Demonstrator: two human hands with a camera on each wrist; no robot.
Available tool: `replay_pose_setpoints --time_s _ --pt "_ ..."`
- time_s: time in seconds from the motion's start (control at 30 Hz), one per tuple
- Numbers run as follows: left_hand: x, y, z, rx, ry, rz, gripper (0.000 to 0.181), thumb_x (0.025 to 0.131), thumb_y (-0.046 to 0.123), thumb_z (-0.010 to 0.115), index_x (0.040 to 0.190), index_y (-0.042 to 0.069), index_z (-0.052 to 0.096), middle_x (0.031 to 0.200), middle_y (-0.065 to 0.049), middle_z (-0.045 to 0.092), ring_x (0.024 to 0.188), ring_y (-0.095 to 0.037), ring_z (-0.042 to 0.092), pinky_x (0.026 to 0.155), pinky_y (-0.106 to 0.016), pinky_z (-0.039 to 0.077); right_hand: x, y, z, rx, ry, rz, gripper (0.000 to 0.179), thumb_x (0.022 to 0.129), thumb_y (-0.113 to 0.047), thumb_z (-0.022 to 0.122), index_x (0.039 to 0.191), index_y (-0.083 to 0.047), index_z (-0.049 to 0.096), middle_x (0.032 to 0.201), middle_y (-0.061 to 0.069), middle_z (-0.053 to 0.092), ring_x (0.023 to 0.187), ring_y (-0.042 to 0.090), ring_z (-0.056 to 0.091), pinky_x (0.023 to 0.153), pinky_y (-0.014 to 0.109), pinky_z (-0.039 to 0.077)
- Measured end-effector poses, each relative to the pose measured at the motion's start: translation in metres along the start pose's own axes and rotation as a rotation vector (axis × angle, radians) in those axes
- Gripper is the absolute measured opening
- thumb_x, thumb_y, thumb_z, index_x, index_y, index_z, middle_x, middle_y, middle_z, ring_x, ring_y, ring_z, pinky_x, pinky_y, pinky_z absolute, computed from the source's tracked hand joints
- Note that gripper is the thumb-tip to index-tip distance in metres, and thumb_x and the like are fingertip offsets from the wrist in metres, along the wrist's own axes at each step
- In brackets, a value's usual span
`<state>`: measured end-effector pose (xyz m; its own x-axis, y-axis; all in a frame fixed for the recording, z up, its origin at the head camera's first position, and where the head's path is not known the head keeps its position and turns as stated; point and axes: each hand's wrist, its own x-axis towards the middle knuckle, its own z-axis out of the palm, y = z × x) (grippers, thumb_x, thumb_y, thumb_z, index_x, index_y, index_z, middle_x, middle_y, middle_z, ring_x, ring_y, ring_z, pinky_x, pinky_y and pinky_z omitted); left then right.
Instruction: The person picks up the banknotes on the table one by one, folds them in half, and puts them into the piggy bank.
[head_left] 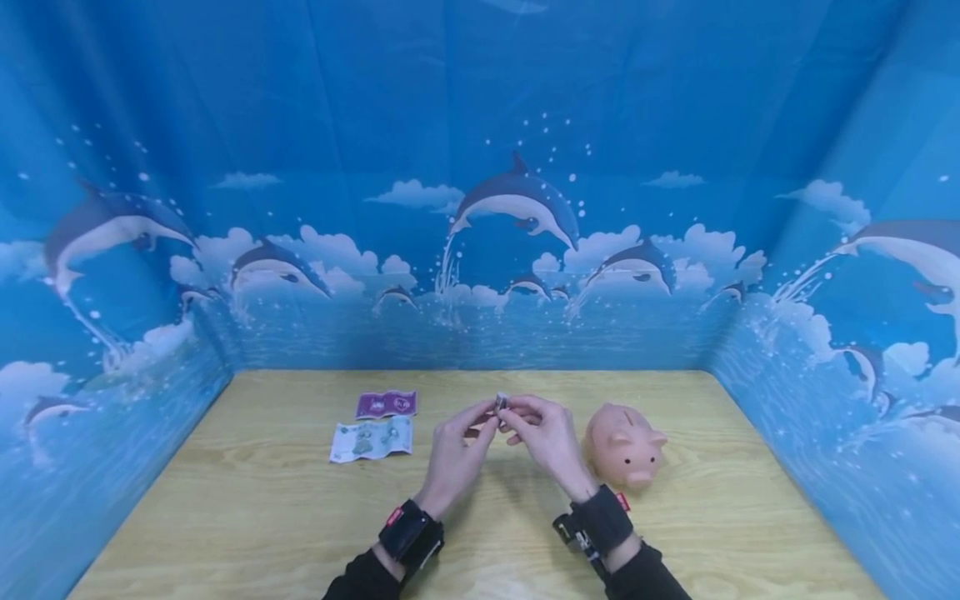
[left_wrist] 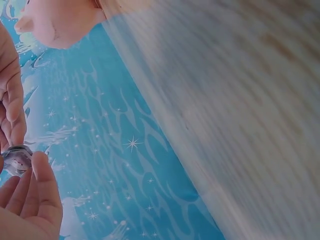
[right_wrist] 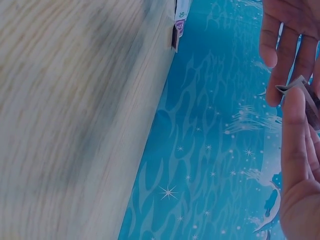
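A small folded banknote (head_left: 501, 403) is held up over the middle of the table between both hands. My left hand (head_left: 455, 450) pinches it from the left with thumb and fingertips. From the other side, my right hand (head_left: 549, 437) pinches the same note. The left wrist view shows the greyish folded note (left_wrist: 18, 160) by the left thumb; in the right wrist view its layered edge (right_wrist: 300, 85) stands out above the right thumb. To the right of my right hand is a pink piggy bank (head_left: 626, 446) with a slot on its back.
Left of my hands, a purple banknote (head_left: 386, 405) and a pale green-white banknote (head_left: 372, 440) lie unfolded on the wooden table (head_left: 247, 517). Blue dolphin-print curtains (head_left: 360, 125) enclose the back and both sides.
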<state>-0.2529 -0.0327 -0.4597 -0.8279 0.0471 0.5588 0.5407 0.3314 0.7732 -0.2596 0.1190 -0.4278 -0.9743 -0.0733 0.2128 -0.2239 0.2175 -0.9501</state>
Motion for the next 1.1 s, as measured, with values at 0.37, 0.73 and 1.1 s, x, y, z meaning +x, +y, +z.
replay_pose_setpoints --time_s 0.37,0.73,1.1 --pt "-0.0012 0.0 -0.0001 -0.009 0.002 -0.014 0.033 0.089 0.011 0.07 0.122 0.01 0.067 0.115 -0.008 0.072 0.092 -0.018 0.071 0.07 -0.022 0.059 0.0009 0.0095 -0.0017 -0.002 -0.039 -0.048 0.026 0.087 -0.01 0.072 0.112 0.0 0.07 0.094 0.016 0.074 0.077 0.022 0.072 0.061 0.03 0.061" --pt "0.0003 0.0016 -0.0013 0.014 0.006 -0.003 0.034 0.087 0.011 0.072 0.121 0.008 0.067 0.108 -0.007 0.073 0.089 -0.014 0.07 0.076 -0.025 0.059 0.0006 0.0062 -0.0021 -0.003 -0.064 -0.042 0.027 0.089 -0.013 0.071 0.114 -0.002 0.07 0.092 0.014 0.074 0.077 0.023 0.073 0.062 0.03 0.062" --pt "0.0002 0.0008 -0.0021 -0.026 0.005 -0.031 0.033 0.084 0.007 0.075 0.116 0.006 0.069 0.105 -0.008 0.072 0.089 -0.015 0.07 0.081 -0.022 0.058 0.0011 0.008 -0.0017 -0.021 -0.087 -0.04 0.03 0.092 -0.011 0.068 0.118 0.003 0.067 0.092 0.018 0.073 0.076 0.024 0.073 0.063 0.031 0.062"
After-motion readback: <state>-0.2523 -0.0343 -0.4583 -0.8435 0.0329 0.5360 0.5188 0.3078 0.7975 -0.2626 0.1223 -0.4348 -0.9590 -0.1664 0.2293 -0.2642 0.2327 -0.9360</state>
